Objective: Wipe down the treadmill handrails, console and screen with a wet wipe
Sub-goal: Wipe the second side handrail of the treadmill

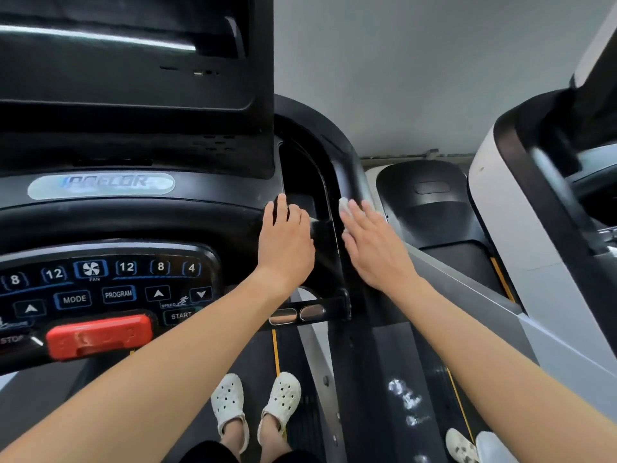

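My right hand (375, 245) lies flat with straight fingers on the black right handrail (347, 175) of the treadmill and presses a white wet wipe (344, 207) against it; only the wipe's edge shows past my fingertips. My left hand (287, 242) rests on the right end of the black console (133, 228), its fingers bent over the rim of a side pocket (300, 182). The button panel (110, 285) is at lower left and the dark screen (127, 61) at top left.
A red stop tab (100, 335) sticks out below the buttons. Two metal pulse sensors (297, 314) sit on a crossbar under my left wrist. A second treadmill (521, 248) stands close on the right. My feet in white clogs (257, 402) stand on the belt.
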